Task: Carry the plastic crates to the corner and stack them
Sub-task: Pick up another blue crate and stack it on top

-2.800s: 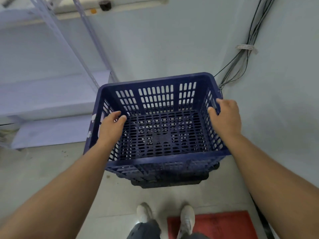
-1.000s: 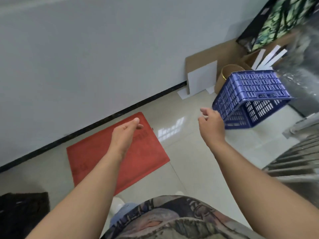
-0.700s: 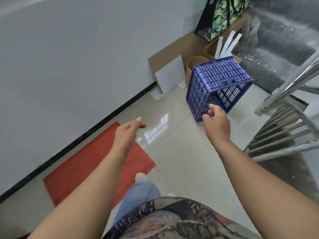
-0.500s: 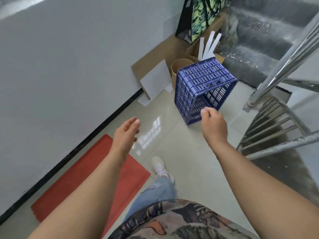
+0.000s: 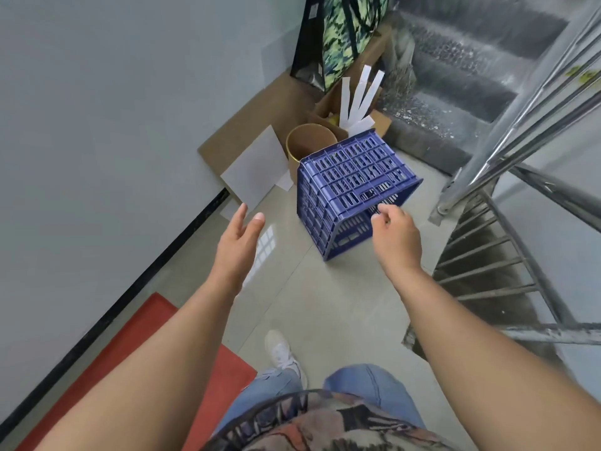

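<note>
The view has been swung away from the corner, where a dark crate was held by both hands 2.8 s ago, and toward the foot of the stairs (image 5: pixel 455 76). Over the last second the blue crate (image 5: pixel 353 187) has been approached, and it now appears larger and nearer. From this it is judged that 1 crate has been delivered and a 2nd is about to be fetched.

The crate is seen on the tiled floor (image 5: pixel 325 304), tipped on its side, its open mouth turned toward the right; nothing is seen inside. Just behind it stands a round tub (image 5: pixel 309 141), which looks empty.

The right hand (image 5: pixel 395 237) is held over the crate's near edge, fingers loosely curled, nothing gripped; contact cannot be told. The left hand (image 5: pixel 235 245) is held apart, fingers spread and empty.
</note>
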